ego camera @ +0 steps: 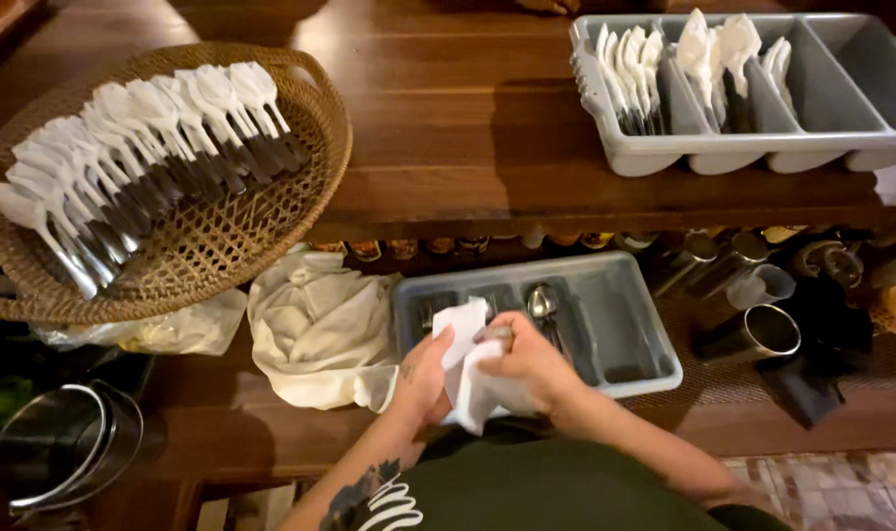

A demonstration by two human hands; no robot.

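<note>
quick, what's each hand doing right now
Left hand: closed on the white napkin.
Right hand: closed on the same napkin, wrapped around what looks like a piece of cutlery.

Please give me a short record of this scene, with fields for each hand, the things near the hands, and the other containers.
left hand: left hand holds one side of a white paper napkin
right hand: right hand grips the napkin around a utensil, mostly hidden
behind hands: grey cutlery tray on the lower shelf, with a spoon and other utensils
beside left hand: crumpled cream cloth
upper shelf, left: wicker basket with rows of napkin-wrapped cutlery
upper shelf, right: grey divided bin, wrapped cutlery standing in it
lower left: metal bucket
</note>
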